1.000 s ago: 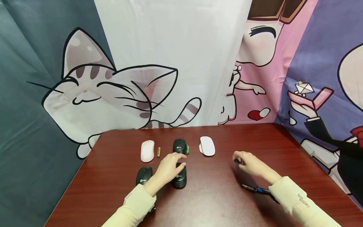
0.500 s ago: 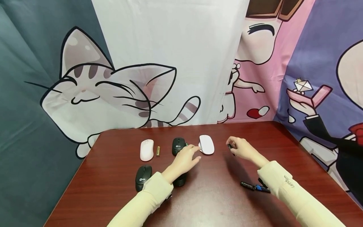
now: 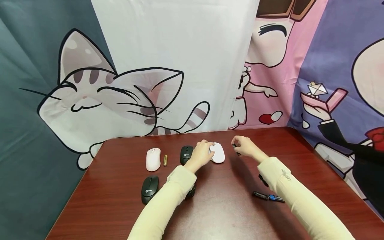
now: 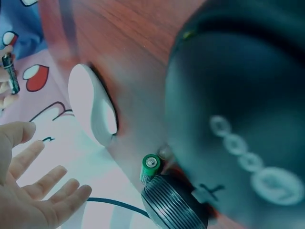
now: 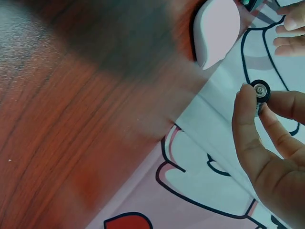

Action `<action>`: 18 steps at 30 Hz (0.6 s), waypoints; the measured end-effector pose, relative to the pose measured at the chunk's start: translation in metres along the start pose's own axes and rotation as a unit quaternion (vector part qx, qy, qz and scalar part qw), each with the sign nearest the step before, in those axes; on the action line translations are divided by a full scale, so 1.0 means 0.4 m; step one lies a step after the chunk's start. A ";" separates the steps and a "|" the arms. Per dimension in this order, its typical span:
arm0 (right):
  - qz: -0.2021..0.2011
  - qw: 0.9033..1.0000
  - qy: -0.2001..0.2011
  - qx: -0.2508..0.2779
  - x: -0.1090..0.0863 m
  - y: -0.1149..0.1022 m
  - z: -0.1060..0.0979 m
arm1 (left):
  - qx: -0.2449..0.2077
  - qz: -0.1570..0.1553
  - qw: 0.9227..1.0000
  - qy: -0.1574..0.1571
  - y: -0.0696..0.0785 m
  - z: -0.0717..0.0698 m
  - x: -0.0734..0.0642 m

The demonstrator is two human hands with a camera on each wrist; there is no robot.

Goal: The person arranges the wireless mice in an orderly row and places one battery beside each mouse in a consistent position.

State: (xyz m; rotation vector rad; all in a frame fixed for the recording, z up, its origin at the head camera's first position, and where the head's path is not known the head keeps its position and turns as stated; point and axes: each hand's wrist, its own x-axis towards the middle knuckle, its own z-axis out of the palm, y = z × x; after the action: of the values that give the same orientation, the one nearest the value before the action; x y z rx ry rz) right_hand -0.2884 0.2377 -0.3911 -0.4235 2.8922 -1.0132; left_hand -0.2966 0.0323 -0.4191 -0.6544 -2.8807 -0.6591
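My right hand (image 3: pixel 245 146) pinches a black-wrapped battery (image 5: pixel 260 91) between thumb and fingers, above the table to the right of the white mouse (image 3: pixel 218 153). My left hand (image 3: pixel 201 154) hovers between that mouse and a black mouse (image 3: pixel 186 154). In the left wrist view its fingers (image 4: pixel 57 183) are spread, loosely bent, with nothing held. A green battery (image 4: pixel 150 166) stands near the black mouse; in the head view the left hand hides it. A large blurred black mouse (image 4: pixel 238 109) fills the right of the left wrist view.
On the brown table (image 3: pixel 222 206), a pale mouse (image 3: pixel 153 159) lies beside a gold battery (image 3: pixel 165 160). Another black mouse (image 3: pixel 149 188) sits nearer; one more (image 3: pixel 191 192) is mostly behind the left sleeve. Slim black (image 3: pixel 260 195) and blue (image 3: pixel 276 198) cylinders lie at right. A printed curtain backs the table.
Both hands have moved forward and closer together. The left passed from over the near black mouse to beside the white mouse. The right carried the battery forward and left.
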 end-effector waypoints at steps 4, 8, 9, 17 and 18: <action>0.015 1.000 0.011 -0.021 0.033 0.005 0.000 | 0.005 -0.009 1.000 -0.002 0.005 0.013 0.029; 0.029 0.999 0.024 -0.035 0.060 0.012 0.006 | -0.010 -0.018 1.000 0.007 0.018 0.038 0.057; 0.035 0.998 0.025 -0.036 0.065 0.013 0.007 | -0.017 -0.021 1.000 0.009 0.022 0.046 0.062; 0.068 0.995 0.019 -0.067 0.103 0.024 0.033 | -0.023 -0.048 0.998 -0.017 0.044 0.093 0.083; 0.071 0.995 0.015 -0.065 0.112 0.030 0.038 | -0.015 -0.053 0.998 -0.025 0.045 0.095 0.085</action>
State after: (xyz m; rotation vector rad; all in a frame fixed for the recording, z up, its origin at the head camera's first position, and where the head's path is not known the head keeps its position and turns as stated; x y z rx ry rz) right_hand -0.3324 0.2252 -0.4082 -0.2043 2.9748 -0.8219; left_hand -0.3198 0.0768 -0.4394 -0.5311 -2.9746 -0.7112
